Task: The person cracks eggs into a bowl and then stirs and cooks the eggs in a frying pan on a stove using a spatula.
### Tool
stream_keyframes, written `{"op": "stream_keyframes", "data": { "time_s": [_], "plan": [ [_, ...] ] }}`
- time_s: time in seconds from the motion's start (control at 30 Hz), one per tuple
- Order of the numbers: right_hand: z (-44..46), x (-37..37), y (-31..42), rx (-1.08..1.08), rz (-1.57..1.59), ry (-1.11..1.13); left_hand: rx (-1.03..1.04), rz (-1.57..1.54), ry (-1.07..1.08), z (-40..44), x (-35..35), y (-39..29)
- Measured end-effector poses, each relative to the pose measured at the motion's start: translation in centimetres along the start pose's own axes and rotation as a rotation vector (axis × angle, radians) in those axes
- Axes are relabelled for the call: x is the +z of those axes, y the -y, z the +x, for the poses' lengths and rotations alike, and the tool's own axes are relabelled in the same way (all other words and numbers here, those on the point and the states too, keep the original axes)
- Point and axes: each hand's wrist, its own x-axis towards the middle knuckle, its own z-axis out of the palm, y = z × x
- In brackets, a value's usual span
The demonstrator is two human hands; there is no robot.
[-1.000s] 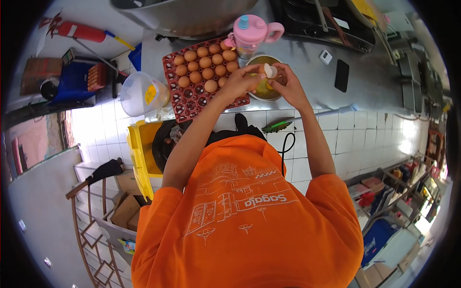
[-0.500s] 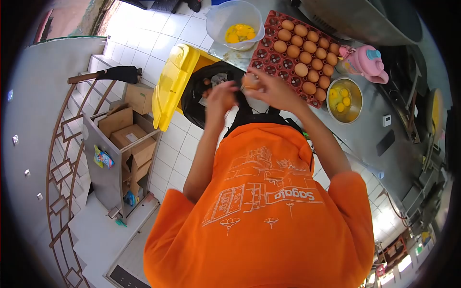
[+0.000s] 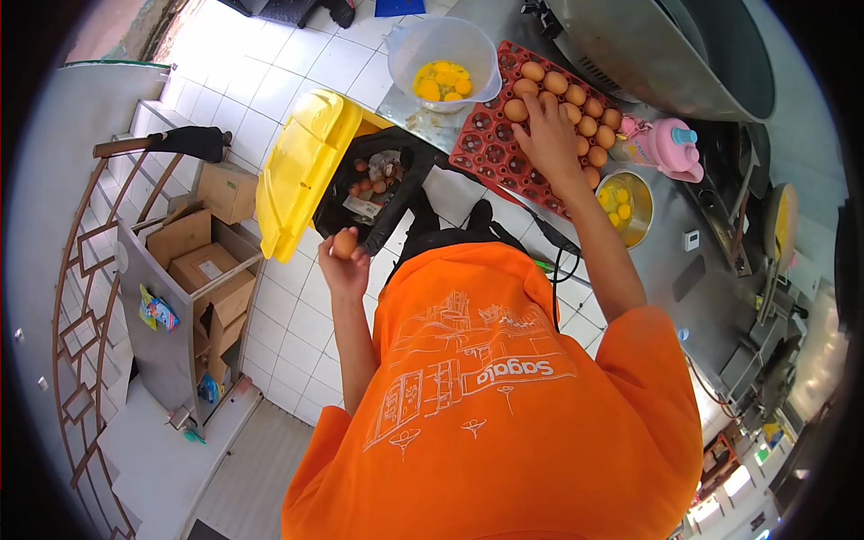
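Note:
My left hand (image 3: 346, 270) holds a brown egg (image 3: 345, 244) in its fingertips, below the black-lined bin (image 3: 389, 220). Over the red egg tray (image 3: 490, 148) is my right hand (image 3: 551, 144), palm down, its fingers somewhat apart and touching or just above the brown eggs; whether one is gripped is hidden. Several eggs fill the tray's upper and right parts, while its lower-left cups are empty. A translucent plastic container (image 3: 445, 40) with yolks stands left of the tray. More yolks lie in a metal bowl (image 3: 641, 209) to its right.
The bin's yellow lid (image 3: 301, 171) hangs open, and shells and scraps lie inside. A pink tumbler (image 3: 668, 147) stands beside the tray near a large metal pot (image 3: 657, 63). A small white device (image 3: 691, 240) and a dark phone (image 3: 689, 276) rest on the counter. Cardboard boxes (image 3: 216, 270) sit at left.
The view has swung toward the bin. Both hands have left the metal bowl and moved apart; my left hand now shows an egg beside the bin, and my right hand is over the tray. The cracked shell is gone.

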Motion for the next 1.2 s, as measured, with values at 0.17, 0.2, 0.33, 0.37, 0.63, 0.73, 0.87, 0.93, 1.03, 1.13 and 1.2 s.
{"op": "stream_keyframes", "data": {
  "time_s": [0.17, 0.2, 0.33, 0.37, 0.63, 0.73, 0.87, 0.93, 1.03, 1.13, 1.2],
  "plan": [
    [1.5, 1.6, -1.3, -0.036, -0.094, 0.079, -0.168, 0.249, 0.18, 2.0, 7.4, 2.8],
    [1.4, 1.7, -1.4, -0.024, -0.045, 0.041, -0.209, 0.275, 0.219, 2.6, 8.8, 3.5],
    [-0.1, -1.1, -0.3, 0.281, 0.426, 0.005, -0.348, 0.365, 0.352, 3.8, 14.0, 7.1],
    [-1.4, -2.7, 0.3, 0.315, 0.684, -0.036, -0.452, 0.37, 0.397, 3.9, 15.3, 8.1],
    [-14.3, -5.7, -5.0, 0.808, 1.206, -0.172, -0.745, 0.58, 0.64, 2.8, 24.4, 21.4],
    [-17.3, -7.4, -5.3, 0.762, 1.13, -0.291, -0.861, 0.723, 0.702, 2.4, 26.0, 27.1],
    [-19.7, -9.3, -5.5, 0.664, 0.772, -0.608, -0.9, 0.867, 0.706, 1.5, 26.7, 33.1],
    [-20.2, -11.9, -4.3, 0.666, 0.496, -0.832, -0.879, 0.928, 0.744, 0.1, 27.1, 34.5],
    [-21.2, -10.0, -5.7, 0.583, 0.263, -0.806, -0.851, 1.024, 0.785, -1.4, 27.6, 36.3],
    [-22.0, -9.4, -6.5, 0.589, 0.259, -0.72, -0.882, 1.076, 0.804, -1.2, 27.5, 36.8],
    [-21.9, -9.8, -6.4, 0.612, 0.311, -0.801, -0.88, 1.075, 0.802, -0.5, 27.5, 37.1]
  ]
}}
